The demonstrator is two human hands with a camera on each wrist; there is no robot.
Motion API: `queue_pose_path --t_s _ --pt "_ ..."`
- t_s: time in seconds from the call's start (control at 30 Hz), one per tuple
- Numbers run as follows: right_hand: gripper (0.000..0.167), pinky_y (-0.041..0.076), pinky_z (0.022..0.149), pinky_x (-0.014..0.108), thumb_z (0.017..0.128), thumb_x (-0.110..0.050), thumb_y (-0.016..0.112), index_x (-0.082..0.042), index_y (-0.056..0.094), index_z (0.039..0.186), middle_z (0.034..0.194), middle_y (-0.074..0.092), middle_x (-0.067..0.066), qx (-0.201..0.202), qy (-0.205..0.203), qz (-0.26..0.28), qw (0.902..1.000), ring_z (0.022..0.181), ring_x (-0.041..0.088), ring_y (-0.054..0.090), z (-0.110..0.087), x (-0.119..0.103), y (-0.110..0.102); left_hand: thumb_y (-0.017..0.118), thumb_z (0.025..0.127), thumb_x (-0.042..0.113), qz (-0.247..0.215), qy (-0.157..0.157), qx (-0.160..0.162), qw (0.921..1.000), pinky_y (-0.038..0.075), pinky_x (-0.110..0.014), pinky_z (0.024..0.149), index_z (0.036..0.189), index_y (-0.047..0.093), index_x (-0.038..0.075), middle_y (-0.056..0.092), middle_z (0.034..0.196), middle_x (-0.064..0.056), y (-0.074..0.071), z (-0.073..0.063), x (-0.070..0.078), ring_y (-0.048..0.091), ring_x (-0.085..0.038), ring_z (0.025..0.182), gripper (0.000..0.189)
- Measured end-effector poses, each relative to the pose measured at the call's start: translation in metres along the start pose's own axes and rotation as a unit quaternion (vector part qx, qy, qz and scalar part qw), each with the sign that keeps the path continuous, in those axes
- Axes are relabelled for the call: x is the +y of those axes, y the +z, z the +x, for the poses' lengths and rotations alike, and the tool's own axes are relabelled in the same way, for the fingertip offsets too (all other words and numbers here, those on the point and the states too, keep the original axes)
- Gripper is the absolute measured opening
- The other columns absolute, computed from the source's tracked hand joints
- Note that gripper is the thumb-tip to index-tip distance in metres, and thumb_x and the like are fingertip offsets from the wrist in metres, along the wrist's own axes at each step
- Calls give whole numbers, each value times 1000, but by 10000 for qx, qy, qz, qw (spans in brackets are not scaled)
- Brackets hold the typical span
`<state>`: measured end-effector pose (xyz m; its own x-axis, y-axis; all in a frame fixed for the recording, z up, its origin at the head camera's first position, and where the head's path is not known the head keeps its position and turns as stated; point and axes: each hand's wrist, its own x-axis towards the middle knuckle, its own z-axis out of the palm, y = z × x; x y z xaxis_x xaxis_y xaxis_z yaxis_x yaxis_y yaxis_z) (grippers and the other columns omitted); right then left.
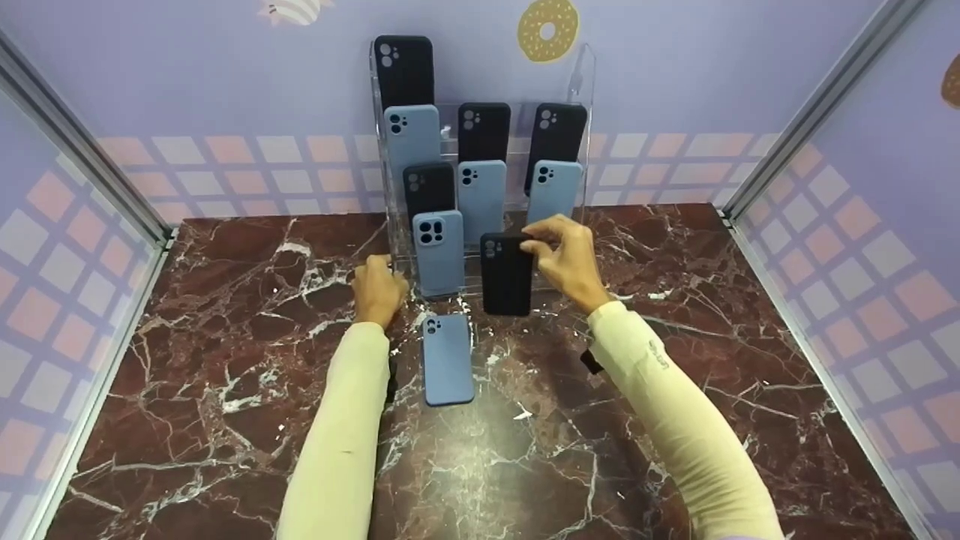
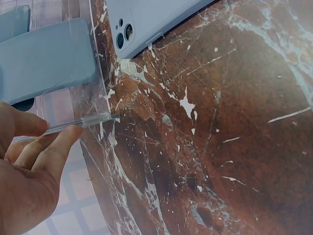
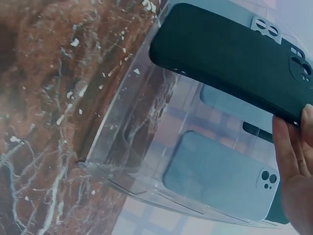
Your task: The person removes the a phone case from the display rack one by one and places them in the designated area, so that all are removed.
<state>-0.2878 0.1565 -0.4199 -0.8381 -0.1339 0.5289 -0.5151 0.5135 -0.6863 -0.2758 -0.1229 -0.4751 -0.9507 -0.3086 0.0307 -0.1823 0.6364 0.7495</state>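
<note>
My right hand (image 1: pixel 566 259) pinches the upper right corner of a black phone case (image 1: pixel 507 277), held at the front of a clear tiered stand (image 1: pixel 589 82). In the right wrist view the black case (image 3: pixel 220 61) is apart from the stand's bottom edge. The left hand (image 1: pixel 377 289) pinches the stand's clear side panel (image 2: pixel 73 125) between thumb and fingers. Beside it, a blue case with a large camera cutout (image 1: pixel 440 259) stands in the lowest tier. Flat on the marbled table lies another blue case (image 1: pixel 448 360), in front of the stand.
Higher tiers hold black cases (image 1: pixel 405 71) and blue cases (image 1: pixel 481 195), several in all, leaning back in columns. A patterned wall (image 1: pixel 262 90) rises behind the stand. Side panels (image 1: pixel 862 187) border the brown marbled table (image 1: pixel 247 390).
</note>
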Motion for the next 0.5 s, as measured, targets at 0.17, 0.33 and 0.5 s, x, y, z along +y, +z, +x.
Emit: queue_pose_path --t_s 0.17,0.33,0.5 --pt "14 58 73 35 82 4 79 4 77 95 91 74 15 -367 391 -70 9985 77 26 71 -11 5 3 60 90 4 46 -91 -4 9999 48 -55 98 132 64 -2 66 124 -28 0 0 0 62 -51 113 43" --pt "13 54 64 30 83 1 79 3 78 96 90 76 15 -692 644 -162 9954 73 23 70 -23 14 9 59 91 5 3 -133 -35 9999 48 -55 98 133 63 -1 65 125 -28 0 -1 0 62 -50 113 43" --pt "12 49 59 27 83 2 78 2 78 95 86 76 13 -932 839 -149 9920 66 19 66 -33 20 16 60 91 4 -43 -117 -11 9999 48 -54 98 132 65 -1 66 123 -28 0 0 0 62 -50 112 41"
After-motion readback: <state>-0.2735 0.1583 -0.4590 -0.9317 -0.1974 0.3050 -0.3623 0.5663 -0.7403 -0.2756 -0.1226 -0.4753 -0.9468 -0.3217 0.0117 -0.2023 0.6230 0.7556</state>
